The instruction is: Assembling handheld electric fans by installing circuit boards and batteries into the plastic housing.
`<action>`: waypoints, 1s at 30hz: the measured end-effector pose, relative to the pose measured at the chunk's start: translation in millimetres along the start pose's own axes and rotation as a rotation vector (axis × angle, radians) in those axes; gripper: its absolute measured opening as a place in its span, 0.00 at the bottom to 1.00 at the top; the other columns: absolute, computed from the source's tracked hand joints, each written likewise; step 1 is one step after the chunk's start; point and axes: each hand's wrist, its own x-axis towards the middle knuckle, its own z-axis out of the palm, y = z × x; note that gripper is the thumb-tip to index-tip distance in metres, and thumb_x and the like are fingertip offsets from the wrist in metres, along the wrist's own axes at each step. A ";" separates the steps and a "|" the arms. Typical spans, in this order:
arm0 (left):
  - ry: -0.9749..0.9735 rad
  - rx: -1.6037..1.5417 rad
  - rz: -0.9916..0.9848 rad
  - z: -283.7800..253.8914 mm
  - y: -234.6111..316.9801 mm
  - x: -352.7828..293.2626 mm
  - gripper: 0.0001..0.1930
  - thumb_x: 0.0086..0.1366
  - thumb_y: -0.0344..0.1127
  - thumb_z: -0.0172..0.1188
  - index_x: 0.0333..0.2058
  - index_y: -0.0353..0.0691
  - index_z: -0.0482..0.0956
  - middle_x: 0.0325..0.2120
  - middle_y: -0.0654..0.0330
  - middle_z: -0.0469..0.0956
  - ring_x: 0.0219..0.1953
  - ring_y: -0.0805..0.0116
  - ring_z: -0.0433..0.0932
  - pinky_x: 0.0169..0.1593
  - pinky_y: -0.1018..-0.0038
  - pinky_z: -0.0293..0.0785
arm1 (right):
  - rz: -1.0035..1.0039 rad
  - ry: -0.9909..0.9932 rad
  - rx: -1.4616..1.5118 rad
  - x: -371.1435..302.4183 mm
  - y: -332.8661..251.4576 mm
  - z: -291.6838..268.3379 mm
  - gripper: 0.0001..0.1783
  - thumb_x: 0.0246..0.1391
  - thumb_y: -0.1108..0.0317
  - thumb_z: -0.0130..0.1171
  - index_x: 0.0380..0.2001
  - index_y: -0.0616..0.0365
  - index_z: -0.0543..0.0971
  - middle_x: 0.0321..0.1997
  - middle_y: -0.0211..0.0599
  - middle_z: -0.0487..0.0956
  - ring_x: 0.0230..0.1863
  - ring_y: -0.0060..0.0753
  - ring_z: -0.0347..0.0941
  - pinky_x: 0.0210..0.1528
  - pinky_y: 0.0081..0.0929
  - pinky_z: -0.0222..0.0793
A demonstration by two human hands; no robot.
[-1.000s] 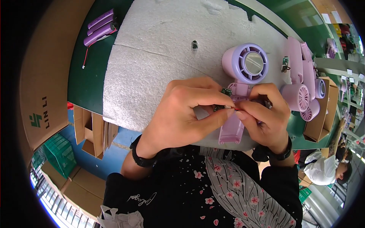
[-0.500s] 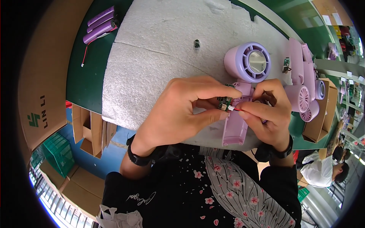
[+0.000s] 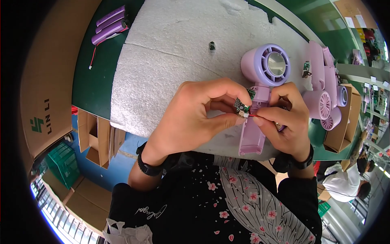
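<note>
My left hand (image 3: 191, 110) is closed, pinching a small green circuit board (image 3: 242, 106) between thumb and index finger. The board is more tilted than flat. Against its lower edge sits a small white plug (image 3: 243, 114) with a red wire (image 3: 252, 115). My right hand (image 3: 289, 118) grips that wire close to the plug, thumb against index finger. A round metallic end of a purple battery (image 3: 280, 126) shows under the right fingers, mostly hidden. Beneath both hands lies a pink handheld fan (image 3: 254, 67), its hollow handle (image 3: 252, 140) pointing toward me. Whether the plug is fully seated I cannot tell.
A white foam sheet (image 3: 162, 61) covers the green table (image 3: 91, 87). Purple batteries (image 3: 109, 32) lie far left; a small dark part (image 3: 211, 46) rests on the foam. Pink fan parts (image 3: 319, 101), another board (image 3: 306, 69) and a cardboard box (image 3: 347, 122) stand right.
The circuit board has turned and tilted in my left fingers, and its plug end has come a little nearer my right fingertips. My right hand has barely moved.
</note>
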 end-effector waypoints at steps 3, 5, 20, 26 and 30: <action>-0.005 -0.003 0.007 0.4 0.5 0.3 0.17 0.53 0.13 0.67 0.42 0.30 0.78 0.40 0.54 0.80 0.43 0.67 0.82 0.49 0.72 0.82 | 0.020 -0.045 0.003 -1.1 -0.1 -1.7 0.09 0.43 0.78 0.70 0.31 0.60 0.84 0.38 0.36 0.66 0.27 0.24 0.67 0.28 0.19 0.64; 0.034 -0.017 -0.032 2.0 2.0 0.1 0.18 0.52 0.13 0.67 0.42 0.31 0.78 0.40 0.55 0.80 0.43 0.68 0.82 0.49 0.73 0.82 | 0.017 -0.041 0.003 -1.0 -0.5 -1.0 0.09 0.43 0.78 0.70 0.31 0.61 0.84 0.39 0.36 0.66 0.28 0.24 0.67 0.28 0.19 0.64; 0.053 0.357 0.308 4.3 -7.5 2.5 0.23 0.47 0.16 0.68 0.45 0.37 0.83 0.37 0.54 0.83 0.36 0.65 0.84 0.38 0.73 0.82 | -0.153 -0.005 -0.129 1.0 2.8 -3.4 0.08 0.39 0.77 0.72 0.26 0.59 0.83 0.33 0.37 0.72 0.24 0.27 0.71 0.23 0.23 0.66; 0.077 0.435 0.311 8.5 -4.9 1.6 0.22 0.47 0.18 0.67 0.44 0.37 0.84 0.36 0.54 0.83 0.34 0.64 0.84 0.38 0.72 0.81 | -0.049 0.252 0.051 -2.4 2.3 16.7 0.18 0.37 0.76 0.73 0.35 0.59 0.80 0.33 0.38 0.75 0.23 0.30 0.73 0.23 0.25 0.68; 0.108 0.404 0.302 11.9 -6.7 2.3 0.22 0.47 0.18 0.67 0.45 0.37 0.84 0.35 0.55 0.83 0.34 0.64 0.84 0.37 0.73 0.81 | -0.173 0.198 -0.181 1.4 -2.4 10.7 0.24 0.35 0.76 0.75 0.40 0.58 0.78 0.33 0.39 0.78 0.22 0.31 0.74 0.22 0.24 0.69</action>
